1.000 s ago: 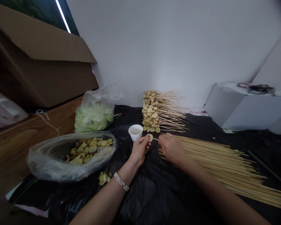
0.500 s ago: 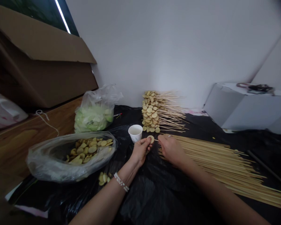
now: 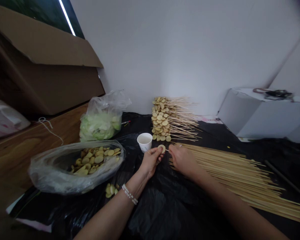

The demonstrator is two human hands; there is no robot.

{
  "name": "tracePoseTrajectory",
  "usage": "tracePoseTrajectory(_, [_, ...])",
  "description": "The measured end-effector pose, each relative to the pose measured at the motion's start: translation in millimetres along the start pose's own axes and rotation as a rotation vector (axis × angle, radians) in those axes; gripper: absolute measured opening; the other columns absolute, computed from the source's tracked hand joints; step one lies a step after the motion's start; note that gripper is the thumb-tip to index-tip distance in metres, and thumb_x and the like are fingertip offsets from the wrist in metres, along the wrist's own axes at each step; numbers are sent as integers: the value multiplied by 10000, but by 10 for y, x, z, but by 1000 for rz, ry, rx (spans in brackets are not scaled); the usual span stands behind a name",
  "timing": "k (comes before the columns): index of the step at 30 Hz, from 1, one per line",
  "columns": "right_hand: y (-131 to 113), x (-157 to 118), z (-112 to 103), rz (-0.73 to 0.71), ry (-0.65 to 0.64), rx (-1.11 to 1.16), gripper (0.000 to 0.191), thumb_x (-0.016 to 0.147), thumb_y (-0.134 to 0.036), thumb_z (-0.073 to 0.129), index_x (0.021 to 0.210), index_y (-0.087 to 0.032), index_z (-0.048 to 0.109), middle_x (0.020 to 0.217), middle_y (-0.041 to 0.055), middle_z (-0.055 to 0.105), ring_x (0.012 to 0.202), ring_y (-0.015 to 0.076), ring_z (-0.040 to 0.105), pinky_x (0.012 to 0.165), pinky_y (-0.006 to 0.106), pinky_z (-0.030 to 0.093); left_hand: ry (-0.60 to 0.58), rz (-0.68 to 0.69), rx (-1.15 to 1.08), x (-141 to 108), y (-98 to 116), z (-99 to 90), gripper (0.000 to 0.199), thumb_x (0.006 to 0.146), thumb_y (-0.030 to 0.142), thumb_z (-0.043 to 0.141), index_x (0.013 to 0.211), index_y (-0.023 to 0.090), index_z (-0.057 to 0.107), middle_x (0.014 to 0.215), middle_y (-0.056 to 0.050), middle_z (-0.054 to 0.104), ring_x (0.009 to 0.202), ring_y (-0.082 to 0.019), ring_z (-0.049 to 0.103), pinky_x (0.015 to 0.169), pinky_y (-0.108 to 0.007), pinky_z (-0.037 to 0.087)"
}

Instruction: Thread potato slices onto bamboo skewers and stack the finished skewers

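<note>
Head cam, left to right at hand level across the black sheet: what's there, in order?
clear plastic bag of round yellow slices → white paper cup → left hand → held yellow slice → bamboo skewer → right hand → loose bamboo skewers

Round yellow slice (image 3: 161, 148), upright, bamboo skewer (image 3: 167, 150), tip at its edge

paper cup (image 3: 144, 141) beyond left hand (image 3: 151, 162), skewer pile (image 3: 227, 170) beside right hand (image 3: 183, 161)
</note>
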State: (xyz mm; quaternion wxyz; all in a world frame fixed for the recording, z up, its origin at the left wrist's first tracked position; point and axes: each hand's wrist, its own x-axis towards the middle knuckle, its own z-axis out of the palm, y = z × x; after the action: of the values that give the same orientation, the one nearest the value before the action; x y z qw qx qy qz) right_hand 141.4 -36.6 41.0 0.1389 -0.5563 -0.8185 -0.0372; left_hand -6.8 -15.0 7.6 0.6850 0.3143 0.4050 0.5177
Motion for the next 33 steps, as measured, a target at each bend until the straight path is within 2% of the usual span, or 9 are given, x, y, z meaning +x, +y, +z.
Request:
tracePoseTrajectory(2, [3,-6,18,-24,51,-3,192,911,-166,363,912,-172,555,874,77,630,834,190,558,665,276,314,-2,-4,9,-8,-4,6,369,499,359,852,682,92,674,596,-6,587,482,-17,475,422,-103,337])
tracePoseTrajectory(4, [5,-10,23,-26,50,-13,191,909,-163,363,920,-170,553,872,79,629,832,192,556,662,275,313,-4,-6,16,-9,-10,7,368,504,360,849,689,92,677,611,-13,596,486,-19,479,422,-106,341])
tracePoseTrajectory(9, [13,0,-23,12,-86,-17,210,934,-211,345,946,-163,549,796,74,651,696,176,583,582,276,282,-2,-13,26,-3,-21,0,373,500,365,851,685,92,676,618,-15,600,491,-19,482,429,-107,346])
tracePoseTrajectory(13, [39,21,-38,23,-142,69,247,948,-230,331,903,-168,565,778,61,671,671,155,592,578,265,275,-41,-20,52,-12,-24,3,372,526,372,840,715,90,687,636,-17,601,498,-15,480,437,-105,346])
tracePoseTrajectory(19, [124,29,-61,7,-38,198,287,957,-279,346,846,-173,588,781,39,666,722,138,589,651,238,322,-27,40,28,0,6,10,375,529,395,834,698,95,686,592,-2,580,486,-13,469,437,-107,337])
tracePoseTrajectory(23, [197,38,-109,-51,-55,274,263,928,-213,377,817,-168,610,807,38,669,751,129,582,684,223,344,18,68,11,29,19,-18,374,515,398,840,679,104,678,577,5,577,469,-10,461,424,-108,327])
tracePoseTrajectory(25, [212,42,-116,-57,-60,273,259,914,-191,385,801,-167,618,797,37,668,729,127,572,680,223,346,15,59,11,36,13,-30,371,514,394,841,677,103,678,575,4,575,469,-11,461,423,-110,329])
tracePoseTrajectory(33, [127,28,-25,-28,53,222,234,896,-155,378,773,-163,577,770,44,642,746,138,559,687,231,332,-17,63,0,27,11,-41,340,544,370,833,669,97,673,599,2,575,497,-13,479,444,-99,348])
